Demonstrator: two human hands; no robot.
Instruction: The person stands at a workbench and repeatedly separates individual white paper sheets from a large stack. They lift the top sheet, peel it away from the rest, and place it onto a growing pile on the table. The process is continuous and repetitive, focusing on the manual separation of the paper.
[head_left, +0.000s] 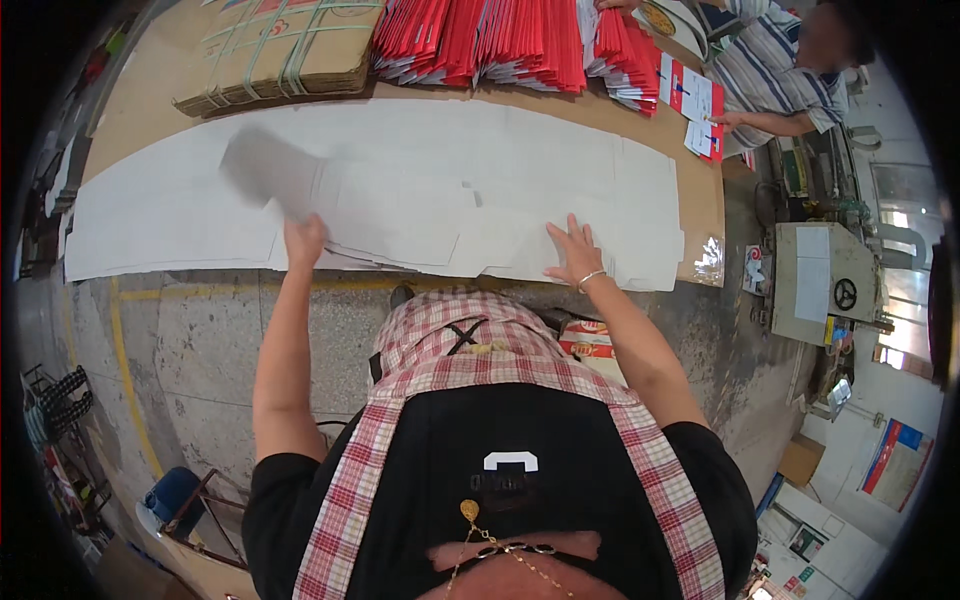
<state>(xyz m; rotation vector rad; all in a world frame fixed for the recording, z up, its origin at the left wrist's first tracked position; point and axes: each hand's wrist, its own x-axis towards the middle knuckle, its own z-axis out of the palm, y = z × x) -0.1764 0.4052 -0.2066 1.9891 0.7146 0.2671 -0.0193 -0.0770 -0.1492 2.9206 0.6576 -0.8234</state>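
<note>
White paperboard sheets (pixel 400 180) lie overlapping along the table in front of me. At their near edge, my left hand (pixel 305 240) is closed on a grey board piece (pixel 268 165). That piece is lifted over the sheets and smeared by motion, so its exact kind and outline are unclear. Farther right, my right hand (pixel 577 255) lies on the white sheets with its fingers spread, holding nothing. A bracelet is on that wrist.
Beyond the sheets are a strapped bundle of brown cardboard (pixel 280 50) and rows of red-and-white folded cards (pixel 480 40). At the far right, a person in a striped shirt (pixel 775 70) handles red-and-white cards (pixel 703 138). A machine with a handwheel (pixel 846 293) stands to the right.
</note>
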